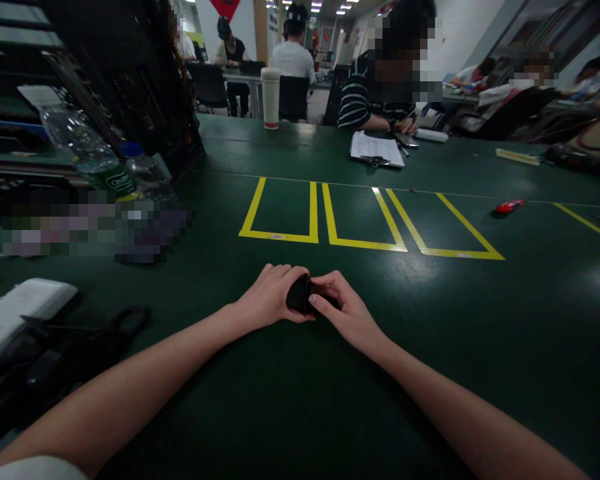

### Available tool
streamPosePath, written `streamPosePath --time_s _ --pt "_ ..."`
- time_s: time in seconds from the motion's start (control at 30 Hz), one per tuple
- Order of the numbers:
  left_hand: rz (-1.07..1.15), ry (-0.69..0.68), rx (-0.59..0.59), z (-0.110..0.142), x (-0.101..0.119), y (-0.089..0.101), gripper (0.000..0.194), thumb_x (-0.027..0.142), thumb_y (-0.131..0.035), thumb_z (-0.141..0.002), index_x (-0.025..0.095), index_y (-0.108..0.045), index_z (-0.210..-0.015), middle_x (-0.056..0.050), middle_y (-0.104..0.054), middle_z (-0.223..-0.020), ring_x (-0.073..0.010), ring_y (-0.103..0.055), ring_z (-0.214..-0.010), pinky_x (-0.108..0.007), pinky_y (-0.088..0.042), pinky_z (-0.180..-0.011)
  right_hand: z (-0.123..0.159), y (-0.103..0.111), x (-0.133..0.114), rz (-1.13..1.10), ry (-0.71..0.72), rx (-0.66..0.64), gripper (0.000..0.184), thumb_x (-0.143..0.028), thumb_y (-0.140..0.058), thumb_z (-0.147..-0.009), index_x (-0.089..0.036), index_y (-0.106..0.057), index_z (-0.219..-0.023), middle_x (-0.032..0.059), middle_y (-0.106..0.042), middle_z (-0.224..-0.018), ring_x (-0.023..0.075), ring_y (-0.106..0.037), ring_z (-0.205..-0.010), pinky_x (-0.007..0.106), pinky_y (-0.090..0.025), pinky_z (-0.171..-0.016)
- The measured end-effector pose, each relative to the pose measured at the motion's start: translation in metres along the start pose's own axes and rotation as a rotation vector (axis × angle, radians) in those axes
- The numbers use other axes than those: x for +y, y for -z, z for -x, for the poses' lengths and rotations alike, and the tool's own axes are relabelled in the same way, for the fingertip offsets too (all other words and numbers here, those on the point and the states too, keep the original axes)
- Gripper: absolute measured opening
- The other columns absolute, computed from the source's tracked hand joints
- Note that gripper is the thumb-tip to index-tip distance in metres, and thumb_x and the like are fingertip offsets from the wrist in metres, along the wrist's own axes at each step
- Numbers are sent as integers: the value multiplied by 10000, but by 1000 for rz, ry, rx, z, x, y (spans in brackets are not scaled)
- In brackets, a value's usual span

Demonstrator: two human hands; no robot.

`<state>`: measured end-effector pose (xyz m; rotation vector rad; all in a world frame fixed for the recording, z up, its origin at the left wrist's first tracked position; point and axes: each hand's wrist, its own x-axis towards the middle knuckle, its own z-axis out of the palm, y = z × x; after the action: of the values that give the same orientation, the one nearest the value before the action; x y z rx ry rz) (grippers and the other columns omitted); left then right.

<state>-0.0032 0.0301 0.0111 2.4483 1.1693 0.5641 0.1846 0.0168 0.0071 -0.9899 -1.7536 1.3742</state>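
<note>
Small black object (pixel 297 295) is being held low over the table (pixel 300 400), on the near side of the yellow tape outlines (pixel 300 239). Its left side is being clasped by the left grip (pixel 273 295); its right edge is being pinched by the right grip (pixel 349 310). Judgement: the body is being best steadied by the left, with only light fingertip pressure being applied by the right. Left forearm is being flanked by black cables (pixel 50 373), a possible snag. Far side is being occupied by a clipboard (pixel 377 150) and cup (pixel 271 100).

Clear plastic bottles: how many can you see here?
2: the green-labelled bottle at the picture's left and the blue-capped bottle just right of it. Others may be hidden behind.
</note>
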Motion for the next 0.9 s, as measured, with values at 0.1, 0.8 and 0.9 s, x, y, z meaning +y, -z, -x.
streamPosePath --time_s 0.1,0.8,0.9 --pt "6 0 -1 0 0 1 569 448 -667 -684 192 -415 -1125 -66 -553 -1064 -234 -529 -959 -356 -366 -802 -1 0 0 11 -21 17 209 -255 -523 -836 -239 -478 -1039 32 -560 -1027 182 -559 -983 386 -464 -867" --pt "-1 21 -12 -1 3 1 547 438 -660 -690 191 -422 -1117 -75 -554 -1065 -247 -528 -962 -369 -368 -799 -1 0 2 101 -8 13 269 -247 -540 -822 -225 -479 -1083 50 -545 -1073 193 -543 -1006 415 -443 -907" --pt "4 28 -22 -1 3 2 544 419 -657 -697 195 -411 -1128 -75 -551 -1079 -250 -527 -971 -374 -369 -801 0 1 2 119 35 -14 269 -230 -558 -807 -240 -485 -1066 42 -540 -1060 198 -546 -996 425 -448 -897"
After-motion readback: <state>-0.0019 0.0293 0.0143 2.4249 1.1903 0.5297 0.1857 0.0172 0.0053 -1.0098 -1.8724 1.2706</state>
